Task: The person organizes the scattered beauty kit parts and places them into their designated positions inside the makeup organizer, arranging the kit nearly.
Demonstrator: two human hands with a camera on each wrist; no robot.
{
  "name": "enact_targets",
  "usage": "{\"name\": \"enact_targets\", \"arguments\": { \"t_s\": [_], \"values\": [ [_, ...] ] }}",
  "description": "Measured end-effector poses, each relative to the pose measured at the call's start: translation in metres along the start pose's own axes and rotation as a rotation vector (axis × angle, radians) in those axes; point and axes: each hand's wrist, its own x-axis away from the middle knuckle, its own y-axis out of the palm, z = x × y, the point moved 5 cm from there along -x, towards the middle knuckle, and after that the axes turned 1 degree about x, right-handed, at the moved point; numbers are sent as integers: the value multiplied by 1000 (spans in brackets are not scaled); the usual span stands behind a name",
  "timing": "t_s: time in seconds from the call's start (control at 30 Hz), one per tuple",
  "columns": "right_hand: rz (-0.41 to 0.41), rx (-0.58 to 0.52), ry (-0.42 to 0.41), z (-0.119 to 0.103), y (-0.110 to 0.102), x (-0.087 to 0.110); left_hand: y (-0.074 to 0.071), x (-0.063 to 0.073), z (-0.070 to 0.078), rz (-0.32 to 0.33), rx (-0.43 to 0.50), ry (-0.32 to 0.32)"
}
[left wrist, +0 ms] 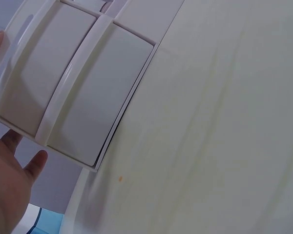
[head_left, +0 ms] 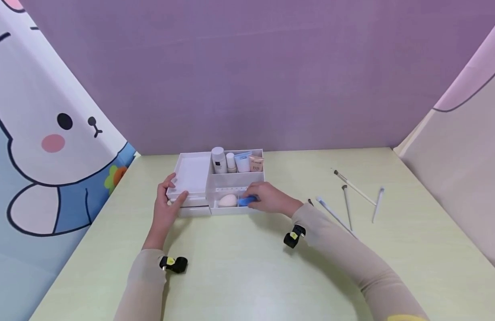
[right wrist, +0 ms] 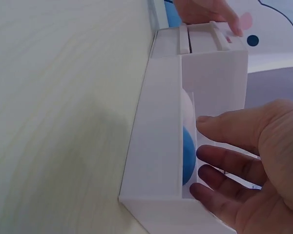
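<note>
One blue sponge [head_left: 247, 202] sits at the front of the white organizer [head_left: 192, 171], by the parted, unclosed fingers of my right hand [head_left: 268, 197]; touching, I can't tell. A pale sponge [head_left: 228, 200] lies leftward of them. My left hand [head_left: 166, 206] grips the organizer's corner, presumably to steady it.

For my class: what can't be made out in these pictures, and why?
Underside of the rounded blue item: right wrist view, hidden by the white plastic organizer's front wall.
Most of the slim dark-tipped brush: head view, covered by the beige right sleeve.
Lettering on the white cylindrical bottle: head view, too small.
Inside of the lower white rectangular drawer: left wrist view, hidden by its opaque front.
</note>
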Motion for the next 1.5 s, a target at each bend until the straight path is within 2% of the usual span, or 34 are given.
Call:
{"name": "enact_targets", "arguments": {
  "t_s": [0.1, 0.23, 0.37, 0.57, 0.7, 1.03, 1.33, 1.5],
  "values": [
    [-9, -17, 32, -2, -3, 2, 0, 1, 5, -8, 6, -20],
    [-2, -34, 57, -5, -7, 7, 0, 7, 22, -16, 3, -43],
    [15, -72, 52, -8, -12, 18, 1, 13, 35, -17, -7, -33],
    [33, -186, 80, -4, -24, 40, 3, 13, 36, -24, 10, -23],
    [45, -220, 128, 5, -33, 53, 3, 13, 34, -17, 9, -22],
    [113, -197, 254, 29, -55, 84, 4, 13, 35, -14, 10, -12],
    [130, -159, 337, 45, -64, 108, 4, 12, 34, -15, 12, 1],
    [114, -209, 410, 57, -64, 123, 3, 11, 33, -15, 17, 5]
  ]
}}
